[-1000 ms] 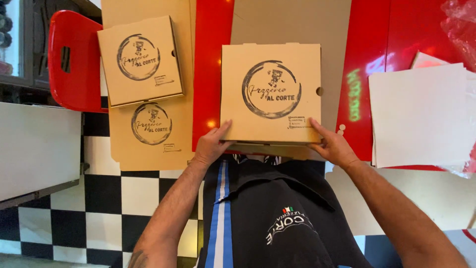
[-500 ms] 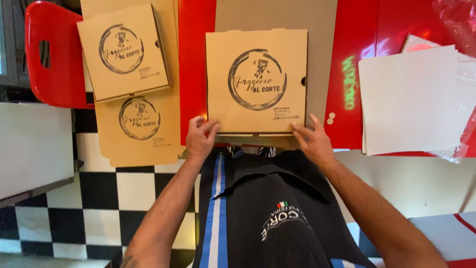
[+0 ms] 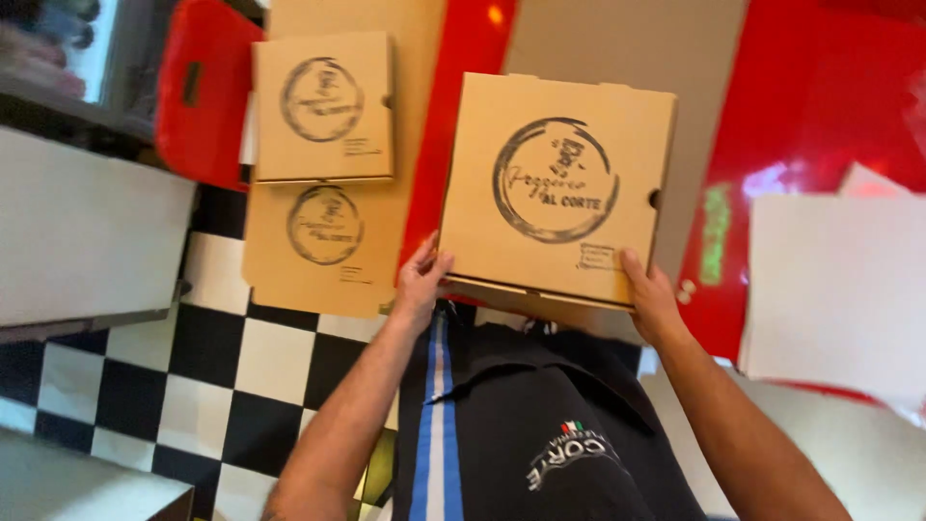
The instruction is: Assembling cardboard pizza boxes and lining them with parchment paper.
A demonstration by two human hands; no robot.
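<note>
I hold the closed brown pizza box (image 3: 558,188) up in front of me, over the red counter (image 3: 820,106). My left hand (image 3: 421,286) pinches its near left corner and my right hand (image 3: 652,301) its near right corner. I should keep it flat and grip both corners tight.

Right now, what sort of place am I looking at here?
Most likely a pizza shop's packing area. Both hands, left hand and right hand, hold a closed brown pizza box; more boxes sit stacked on a red counter above a black-and-white checkered floor.
</note>
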